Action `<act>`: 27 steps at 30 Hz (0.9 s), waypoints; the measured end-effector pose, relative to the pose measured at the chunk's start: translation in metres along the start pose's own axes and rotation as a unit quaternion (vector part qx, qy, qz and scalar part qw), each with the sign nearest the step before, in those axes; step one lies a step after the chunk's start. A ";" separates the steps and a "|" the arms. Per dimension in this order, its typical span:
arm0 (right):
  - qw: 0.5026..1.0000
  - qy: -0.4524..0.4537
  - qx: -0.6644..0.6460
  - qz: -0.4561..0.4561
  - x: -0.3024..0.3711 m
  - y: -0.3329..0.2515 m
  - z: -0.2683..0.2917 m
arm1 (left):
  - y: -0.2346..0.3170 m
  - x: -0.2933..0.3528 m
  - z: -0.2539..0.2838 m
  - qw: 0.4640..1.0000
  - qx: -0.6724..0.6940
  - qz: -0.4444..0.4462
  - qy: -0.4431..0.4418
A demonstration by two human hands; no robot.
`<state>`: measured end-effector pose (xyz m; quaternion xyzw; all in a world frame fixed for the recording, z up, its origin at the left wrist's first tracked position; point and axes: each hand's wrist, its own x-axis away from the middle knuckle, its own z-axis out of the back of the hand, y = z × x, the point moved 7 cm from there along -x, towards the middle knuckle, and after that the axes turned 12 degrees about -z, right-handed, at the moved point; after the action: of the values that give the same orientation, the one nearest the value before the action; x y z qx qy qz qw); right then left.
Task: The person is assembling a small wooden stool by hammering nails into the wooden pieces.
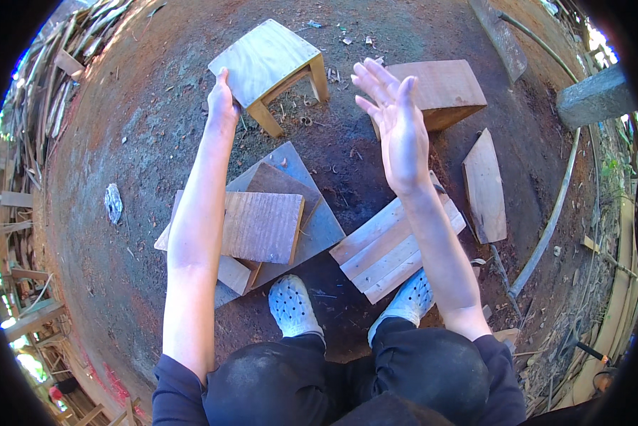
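Note:
A small wooden stool point(265, 60) with a pale, smooth top and short yellowish legs is ahead of me, left of centre. At its left edge my left hand point(223, 103) grips the seat, thumb along the rim and the other fingers mostly hidden. My right hand point(398, 131) is raised with its palm showing and fingers stretched out, holding nothing. Behind that hand is a reddish-brown wooden block or box-like piece point(443, 85). Whether the stool's legs all touch the ground I cannot tell.
Stacked boards point(262, 224) lie on a grey sheet point(290, 160) before my left foot. Joined planks point(397, 248) lie under my right forearm, a pointed board point(486, 188) beyond. A post point(596, 98) and a bent stick point(553, 220) are at right; a wood pile point(45, 99) far left.

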<state>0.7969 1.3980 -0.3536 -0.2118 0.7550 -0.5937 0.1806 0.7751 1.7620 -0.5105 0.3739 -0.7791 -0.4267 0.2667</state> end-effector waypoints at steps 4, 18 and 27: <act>1.000 0.011 0.018 -0.007 0.017 0.000 0.016 | 0.004 -0.008 0.009 0.992 -0.123 0.004 -0.002; 0.993 0.093 0.077 0.000 0.045 0.006 0.028 | 0.006 0.039 -0.130 0.480 -0.773 -0.308 -0.278; 0.994 0.095 0.051 -0.021 0.052 0.015 0.041 | 0.017 0.020 -0.117 0.498 -0.747 -0.317 -0.306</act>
<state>0.7725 1.3395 -0.3788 -0.1605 0.7330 -0.6525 0.1060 0.8430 1.6972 -0.4366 0.1032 -0.0329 -0.9934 0.0383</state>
